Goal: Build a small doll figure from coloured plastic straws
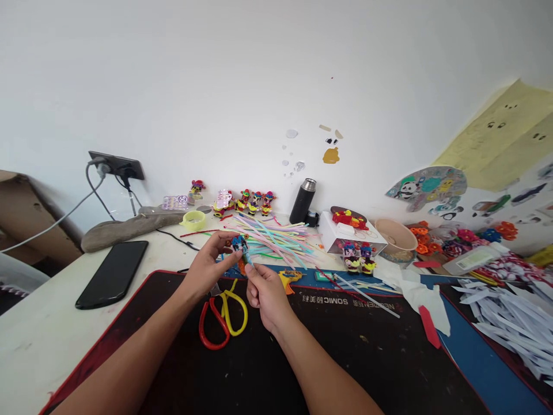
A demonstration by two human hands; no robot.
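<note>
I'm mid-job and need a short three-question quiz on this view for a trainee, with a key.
1. What do the left hand and right hand hold together?
A) a bottle
B) a small figure
C) a roll of tape

2. True or false: the phone lies to the left of the black mat.

3. The scissors have which two handle colours?

Key: 1. B; 2. True; 3. Red and yellow.

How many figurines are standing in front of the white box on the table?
2: the left figurine and the right figurine, side by side before the white box; neither hides the other.
</note>
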